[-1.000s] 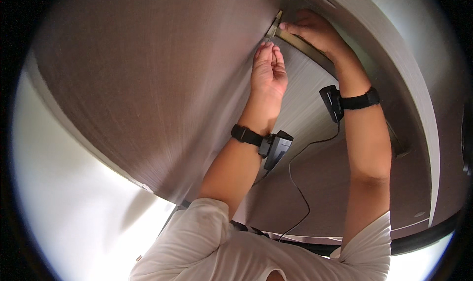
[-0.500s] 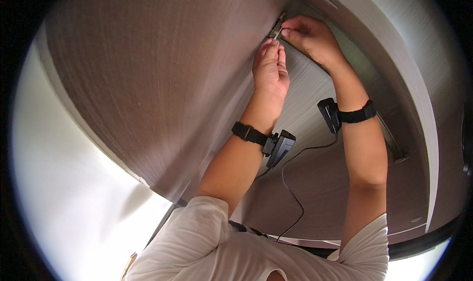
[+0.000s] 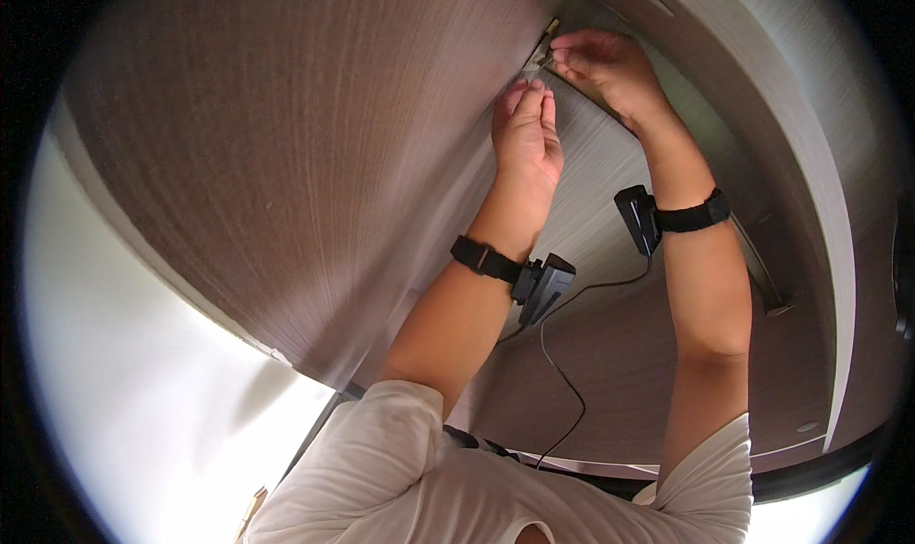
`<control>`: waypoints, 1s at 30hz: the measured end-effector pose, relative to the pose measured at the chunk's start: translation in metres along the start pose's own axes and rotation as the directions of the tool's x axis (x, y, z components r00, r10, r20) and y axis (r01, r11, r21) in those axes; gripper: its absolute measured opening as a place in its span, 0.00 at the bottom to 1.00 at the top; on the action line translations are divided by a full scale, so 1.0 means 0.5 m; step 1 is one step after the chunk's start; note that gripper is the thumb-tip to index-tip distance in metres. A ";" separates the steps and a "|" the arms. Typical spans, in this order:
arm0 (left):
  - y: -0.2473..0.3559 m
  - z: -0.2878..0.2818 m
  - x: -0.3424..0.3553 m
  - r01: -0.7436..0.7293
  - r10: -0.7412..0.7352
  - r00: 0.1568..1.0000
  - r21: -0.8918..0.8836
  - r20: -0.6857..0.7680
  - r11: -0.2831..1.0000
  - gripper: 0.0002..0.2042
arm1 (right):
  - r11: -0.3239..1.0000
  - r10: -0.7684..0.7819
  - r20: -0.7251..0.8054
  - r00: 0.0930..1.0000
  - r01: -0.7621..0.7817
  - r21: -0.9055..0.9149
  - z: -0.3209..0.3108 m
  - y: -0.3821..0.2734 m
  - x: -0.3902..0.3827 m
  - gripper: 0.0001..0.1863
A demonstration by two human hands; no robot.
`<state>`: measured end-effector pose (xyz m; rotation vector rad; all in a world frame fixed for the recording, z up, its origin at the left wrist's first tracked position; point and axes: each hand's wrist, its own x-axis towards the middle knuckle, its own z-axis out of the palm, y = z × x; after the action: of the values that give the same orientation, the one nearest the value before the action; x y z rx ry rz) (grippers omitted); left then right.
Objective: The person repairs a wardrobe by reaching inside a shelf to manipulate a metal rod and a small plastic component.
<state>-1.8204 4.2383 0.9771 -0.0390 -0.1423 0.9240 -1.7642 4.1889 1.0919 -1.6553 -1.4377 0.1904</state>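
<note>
At the far middle of the scene, where two wood-grain panels meet, a slim metal bracket [image 3: 539, 56] sits along the seam, slanting far and to the right. The left hand [image 3: 527, 134] is just on its near side, thumb and fingers drawn together and pointing far; whether something small is pinched at the tips is too fine to tell. The right hand [image 3: 610, 72] is just to the bracket's right, fingers curled and thumb bent in toward them, the tips close against the metal; I cannot tell whether they grip it or a little part beside it. The left panel [image 3: 286, 143] spreads wide and smooth, and to the right, beyond the right forearm, a narrow metal bar [image 3: 759, 272] slants toward the near side. Each wrist carries a strapped device, the left one [image 3: 546, 285] and the right one [image 3: 631, 215], with a thin black cable [image 3: 576, 391] trailing near. The bracket looks light, stiff and hardly fragile, though its smooth narrow faces may be slippery; its long edges, close to the seam, seem the best place for a fingertip pinch.
</note>
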 end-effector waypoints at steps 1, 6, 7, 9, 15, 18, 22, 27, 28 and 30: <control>-0.004 -0.009 0.008 0.035 -0.035 0.999 -0.012 -0.009 0.999 0.08 | 1.000 -0.020 -0.020 1.000 0.020 0.005 0.000 0.002 0.002 0.11; -0.057 -0.031 0.068 0.153 -0.159 0.985 -0.094 -0.069 0.984 0.07 | 0.987 -0.137 -0.141 0.980 0.123 -0.104 -0.032 0.052 0.015 0.09; -0.080 -0.027 0.093 0.173 -0.178 0.983 -0.096 -0.048 0.980 0.07 | 0.973 -0.161 -0.149 0.976 0.131 -0.191 -0.057 0.069 0.033 0.09; -0.110 -0.032 0.130 0.198 -0.202 0.979 -0.109 -0.031 0.974 0.06 | 0.942 -0.195 -0.153 0.969 0.141 -0.303 -0.087 0.100 0.052 0.08; -0.128 -0.037 0.155 0.263 -0.264 0.964 -0.126 0.003 0.957 0.09 | 0.873 -0.244 -0.171 0.955 0.139 -0.468 -0.095 0.112 0.047 0.09; -0.127 -0.029 0.161 0.322 -0.324 0.946 -0.095 -0.004 0.942 0.09 | 0.860 -0.295 -0.205 0.933 0.166 -0.483 -0.099 0.124 0.058 0.08; -0.115 -0.028 0.170 0.384 -0.386 0.922 -0.107 0.001 0.917 0.08 | 0.829 -0.262 -0.243 0.934 0.089 -0.553 -0.086 0.126 0.067 0.09; -0.122 -0.021 0.165 0.399 -0.403 0.915 -0.111 -0.023 0.910 0.06 | 0.807 -0.317 -0.266 0.910 0.111 -0.581 -0.084 0.139 0.073 0.10; -0.121 -0.019 0.161 0.398 -0.403 0.915 -0.103 -0.031 0.912 0.06 | 0.812 -0.308 -0.277 0.910 0.099 -0.576 -0.082 0.138 0.072 0.10; -0.115 -0.026 0.168 0.399 -0.400 0.917 -0.083 0.013 0.913 0.06 | 0.800 -0.340 -0.272 0.900 0.125 -0.587 -0.077 0.139 0.073 0.09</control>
<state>-1.7230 4.2710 0.9787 -0.0869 -0.1776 0.5070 -1.6791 4.2062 1.0811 -1.8105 -1.4651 -0.7218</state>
